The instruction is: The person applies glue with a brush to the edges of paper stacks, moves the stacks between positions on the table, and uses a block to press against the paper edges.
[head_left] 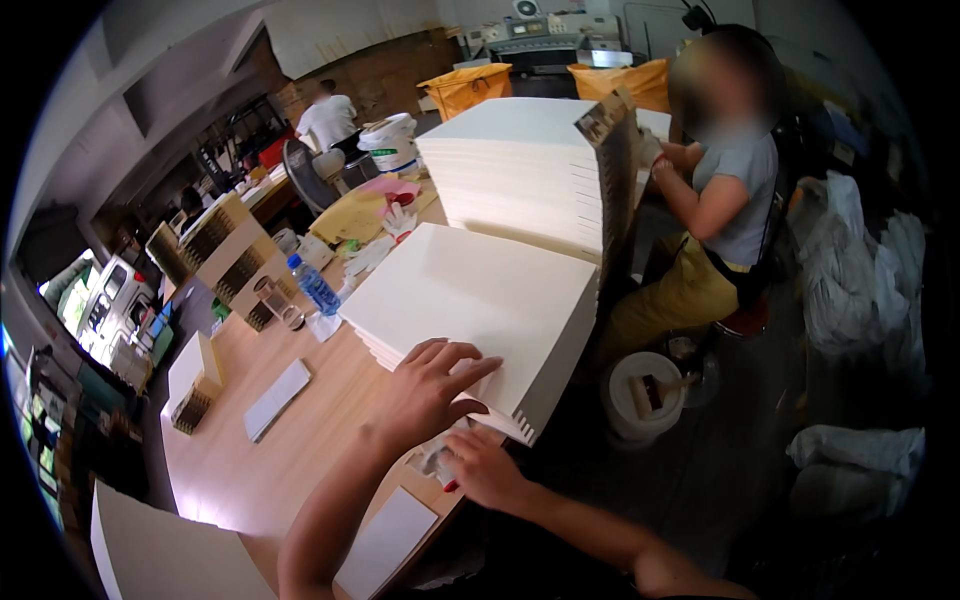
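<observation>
Here's the left hand [436, 392], laid over the near corner of a broad stack of white sheets [475, 300], its fingers fanned out with nothing visibly pinched between them. Just below and to the right, the right hand [486, 466] sits by that same corner with its fingers bent, right beside a crumpled whitish cloth-like bundle [432, 462] with a touch of red; whether it grips that bundle, I cannot tell. The stack lies flat near the right edge of the pale wood-grain table [335, 430], its top smooth and matte, its front edge finely layered and a little stepped (those loose page corners splay like comb teeth). Directly behind it rises a taller block of paper [510, 180], squared off and creamy at the sides, a brown patterned strip [612, 180] running down its right-hand face. Over on the left, a glossy blue-capped plastic bottle [314, 287] stands near a clear cylindrical cup [279, 304], with a slim white rectangular slab [277, 400] lying flat nearer the camera. Down at right, a wooden-handled brush [652, 394] lies across a round white bucket [640, 437], near a seated co-worker [738, 205] in a pale grey top.
</observation>
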### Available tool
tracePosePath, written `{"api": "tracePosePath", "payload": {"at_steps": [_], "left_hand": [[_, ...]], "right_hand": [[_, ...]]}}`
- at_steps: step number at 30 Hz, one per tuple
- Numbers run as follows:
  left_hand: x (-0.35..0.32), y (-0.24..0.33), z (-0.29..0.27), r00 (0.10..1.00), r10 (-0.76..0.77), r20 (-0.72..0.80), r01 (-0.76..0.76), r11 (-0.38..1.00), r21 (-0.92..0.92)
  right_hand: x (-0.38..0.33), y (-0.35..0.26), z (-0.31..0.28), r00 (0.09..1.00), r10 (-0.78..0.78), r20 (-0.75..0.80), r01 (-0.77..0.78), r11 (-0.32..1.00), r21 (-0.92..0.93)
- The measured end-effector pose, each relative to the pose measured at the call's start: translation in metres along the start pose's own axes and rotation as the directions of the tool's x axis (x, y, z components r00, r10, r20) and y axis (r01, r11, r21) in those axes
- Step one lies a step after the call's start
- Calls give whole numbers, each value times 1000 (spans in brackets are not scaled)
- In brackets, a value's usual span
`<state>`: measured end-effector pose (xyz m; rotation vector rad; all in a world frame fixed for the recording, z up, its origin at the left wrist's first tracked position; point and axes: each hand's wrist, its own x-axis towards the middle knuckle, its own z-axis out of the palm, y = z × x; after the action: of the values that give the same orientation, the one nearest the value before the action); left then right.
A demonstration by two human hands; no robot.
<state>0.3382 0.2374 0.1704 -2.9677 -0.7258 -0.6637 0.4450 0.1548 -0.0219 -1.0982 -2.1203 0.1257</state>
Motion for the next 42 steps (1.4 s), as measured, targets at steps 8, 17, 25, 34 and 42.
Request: {"api": "tracePosePath", "payload": {"at_steps": [8,17,25,34,42], "left_hand": [[7,-9,1,992,-67,-108,58,995,-83],[3,7,22,970,-39,-242,58,996,73],[19,-1,12,877,-194,-439,221,975,11],[-112,-64,-57,749,-600,-280,219,623,-751],[-267,-9,-119,760,-481,-437,213,820,-532]], "right_hand": [[26,-54,-138,965,139,-221,-110,984,140],[12,-37,-137,948,289,-136,-303,948,-95],[14,-35,-144,943,289,-167,-313,939,-145],[1,-16,-148,894,431,127,-329,434,839],[46,-62,-96,778,364,512,-466,-211,859]]}}
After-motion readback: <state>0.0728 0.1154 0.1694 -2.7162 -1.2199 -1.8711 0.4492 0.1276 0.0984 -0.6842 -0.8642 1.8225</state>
